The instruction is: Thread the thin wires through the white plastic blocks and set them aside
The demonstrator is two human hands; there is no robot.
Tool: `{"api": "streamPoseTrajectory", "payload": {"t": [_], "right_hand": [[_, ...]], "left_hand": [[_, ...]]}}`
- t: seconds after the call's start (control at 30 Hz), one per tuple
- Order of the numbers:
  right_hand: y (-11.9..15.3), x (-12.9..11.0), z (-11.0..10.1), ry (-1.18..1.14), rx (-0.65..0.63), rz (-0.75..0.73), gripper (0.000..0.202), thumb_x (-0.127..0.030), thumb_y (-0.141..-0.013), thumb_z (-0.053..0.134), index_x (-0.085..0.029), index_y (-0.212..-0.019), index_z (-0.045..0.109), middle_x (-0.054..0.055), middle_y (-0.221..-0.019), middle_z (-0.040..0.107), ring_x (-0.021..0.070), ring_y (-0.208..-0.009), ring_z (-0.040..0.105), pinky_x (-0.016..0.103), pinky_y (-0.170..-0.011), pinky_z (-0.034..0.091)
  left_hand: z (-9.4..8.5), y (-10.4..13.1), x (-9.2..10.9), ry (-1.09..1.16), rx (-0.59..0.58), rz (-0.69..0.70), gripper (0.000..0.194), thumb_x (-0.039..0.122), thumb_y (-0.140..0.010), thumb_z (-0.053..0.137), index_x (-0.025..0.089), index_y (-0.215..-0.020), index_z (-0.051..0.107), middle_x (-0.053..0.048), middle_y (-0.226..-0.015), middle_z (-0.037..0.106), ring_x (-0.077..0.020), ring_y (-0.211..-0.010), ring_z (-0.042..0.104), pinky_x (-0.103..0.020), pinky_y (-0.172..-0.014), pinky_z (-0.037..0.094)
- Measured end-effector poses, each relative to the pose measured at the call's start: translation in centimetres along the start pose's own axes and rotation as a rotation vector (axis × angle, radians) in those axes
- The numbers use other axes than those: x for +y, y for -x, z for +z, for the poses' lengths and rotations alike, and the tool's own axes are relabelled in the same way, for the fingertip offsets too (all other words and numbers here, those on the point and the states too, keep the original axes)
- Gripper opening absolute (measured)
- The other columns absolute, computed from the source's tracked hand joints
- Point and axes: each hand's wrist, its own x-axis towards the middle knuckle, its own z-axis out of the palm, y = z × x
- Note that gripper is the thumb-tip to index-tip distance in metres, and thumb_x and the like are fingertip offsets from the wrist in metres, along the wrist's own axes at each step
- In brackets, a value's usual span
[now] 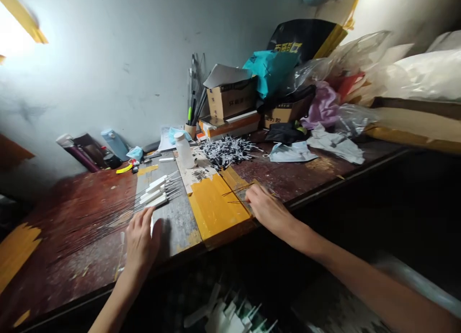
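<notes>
My left hand point(140, 234) is at the table's front edge, its fingers stretched out beside the nearest of several white pieces point(154, 191) that have thin dark wires trailing to the left. Whether the fingertips touch that piece is unclear. Over the right edge of the yellow-taped board point(216, 205), my right hand point(261, 203) is closed around thin dark wires point(236, 192), whose ends stick out to the left. Behind the board lies a heap of small black and white pieces point(226, 150), with a translucent white bottle point(184, 151) to its left.
Bottles point(114, 144) stand by the wall at the left. Cardboard boxes point(234, 100), a teal bag point(270, 68) and plastic bags fill the back right. A face mask point(292, 152) lies right of the heap. More white pieces point(230, 316) sit below the table edge.
</notes>
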Motion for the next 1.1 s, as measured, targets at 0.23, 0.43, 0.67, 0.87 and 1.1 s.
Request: {"api": "streamPoseTrajectory", "payload": {"t": [0.23, 0.43, 0.67, 0.87, 1.1], "right_hand": [[4.7, -3.7, 0.6, -0.501, 0.159, -0.11, 0.017, -0.016, -0.096, 0.045, -0.023, -0.101, 0.06, 0.004, -0.092, 0.06, 0.0179, -0.087, 0.062, 0.028, -0.079, 0.049], [6.8, -7.2, 2.4, -0.747, 0.085, 0.015, 0.021, -0.018, -0.096, 0.046, -0.025, -0.106, 0.063, 0.002, -0.094, 0.063, 0.0155, -0.087, 0.064, 0.024, -0.079, 0.051], [6.5, -10.0, 2.7, -0.988, -0.095, 0.117, 0.018, -0.019, -0.093, 0.052, -0.022, -0.102, 0.067, 0.002, -0.093, 0.064, 0.0149, -0.086, 0.064, 0.025, -0.08, 0.05], [6.5, -12.0, 2.1, -1.125, -0.303, -0.029, 0.023, -0.008, -0.089, 0.055, -0.022, -0.096, 0.071, 0.001, -0.092, 0.065, 0.0126, -0.086, 0.063, 0.021, -0.078, 0.048], [7.3, -12.3, 1.8, -1.002, -0.343, 0.027, 0.017, -0.009, -0.089, 0.056, -0.02, -0.085, 0.069, -0.001, -0.083, 0.062, 0.0114, -0.078, 0.06, 0.019, -0.069, 0.044]], "left_hand": [[2.3, -3.6, -2.9, -0.175, -0.231, -0.097, 0.02, 0.03, -0.09, 0.052, 0.023, -0.106, 0.063, -0.01, -0.109, 0.064, -0.0277, -0.097, 0.059, -0.041, -0.084, 0.044], [-0.4, -2.9, -0.8, 0.088, -0.274, -0.007, 0.02, 0.023, -0.093, 0.039, 0.019, -0.087, 0.057, -0.008, -0.089, 0.063, -0.0243, -0.085, 0.056, -0.04, -0.084, 0.043], [-7.7, 2.7, 5.3, 0.977, -0.881, -0.377, 0.037, 0.045, -0.096, 0.039, 0.02, -0.117, 0.057, -0.002, -0.083, 0.056, -0.0148, -0.072, 0.048, -0.024, -0.066, 0.041], [-6.8, 5.9, 6.4, 1.254, -0.961, -0.633, 0.048, 0.054, -0.094, 0.039, 0.015, -0.095, 0.065, 0.003, -0.067, 0.034, -0.0107, -0.06, 0.027, -0.022, -0.053, 0.025], [-6.0, 7.9, 7.1, 1.292, -0.801, -0.657, 0.028, 0.045, -0.092, 0.05, 0.018, -0.093, 0.057, 0.002, -0.073, 0.043, -0.0119, -0.067, 0.037, -0.022, -0.061, 0.033]]}}
